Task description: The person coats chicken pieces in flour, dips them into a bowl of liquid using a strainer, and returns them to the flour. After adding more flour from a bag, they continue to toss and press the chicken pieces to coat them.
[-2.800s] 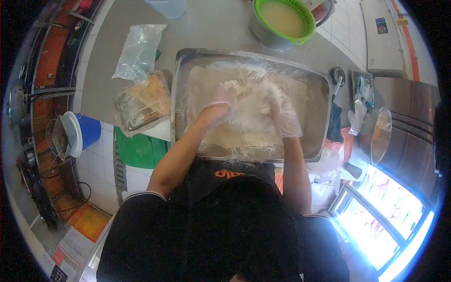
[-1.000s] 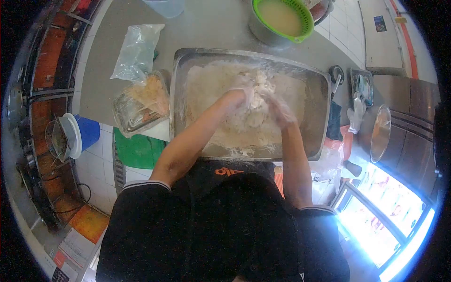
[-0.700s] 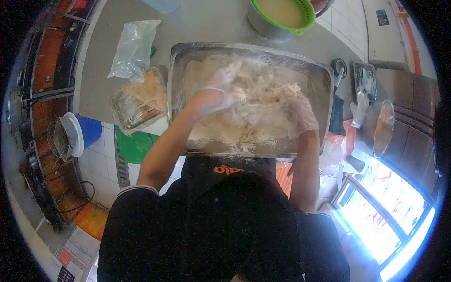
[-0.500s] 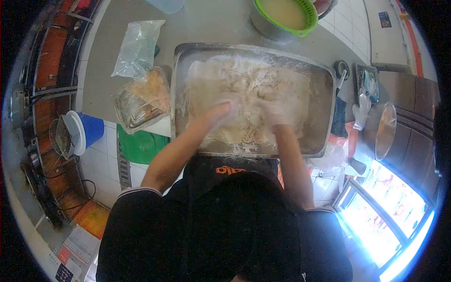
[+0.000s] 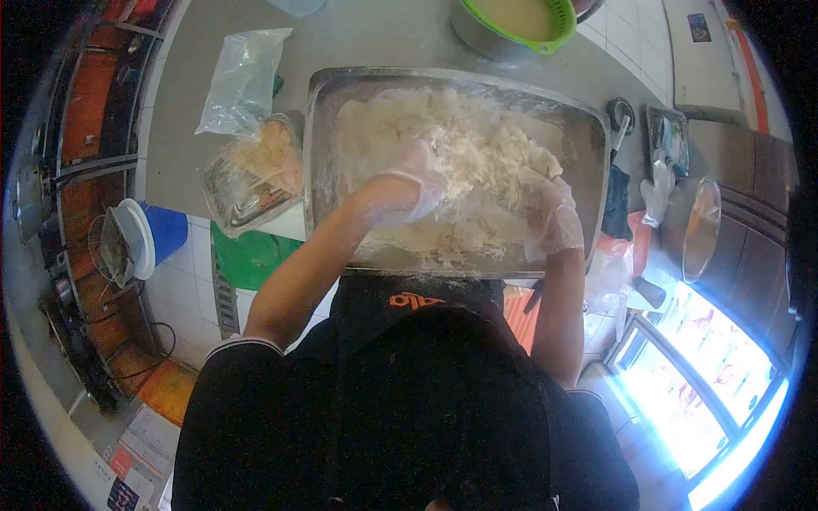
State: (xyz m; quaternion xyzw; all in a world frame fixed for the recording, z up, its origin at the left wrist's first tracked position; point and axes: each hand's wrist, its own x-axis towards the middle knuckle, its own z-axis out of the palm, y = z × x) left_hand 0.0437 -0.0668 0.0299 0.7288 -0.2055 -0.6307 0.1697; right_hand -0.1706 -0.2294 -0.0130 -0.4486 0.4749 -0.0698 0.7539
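A wide metal tray (image 5: 588, 238) holds pale flour (image 5: 366, 128) and a heap of flour-coated shreds or pieces (image 5: 481, 162); what food lies under the coating I cannot make out. Both my hands wear thin clear plastic gloves dusted white. My left hand (image 5: 416, 183) grips the heap from its left side, fingers partly buried in it. On the right side my right hand (image 5: 552, 213) is closed round a clump of the same pieces. The heap is lifted between the two hands, over the flour.
Left of the tray lie a clear plastic bag (image 5: 243, 81) and a plastic-wrapped container (image 5: 256, 179) of orange-brown food. Behind stands a pot with a green strainer (image 5: 545, 38). Right of the tray are a dark cloth (image 5: 618, 204), a white glove (image 5: 658, 192) and a metal pot (image 5: 700, 230).
My hands were blurred and close together low over the flour. Now they are farther apart, the right one shifted right, and floured pieces are gathered up between them.
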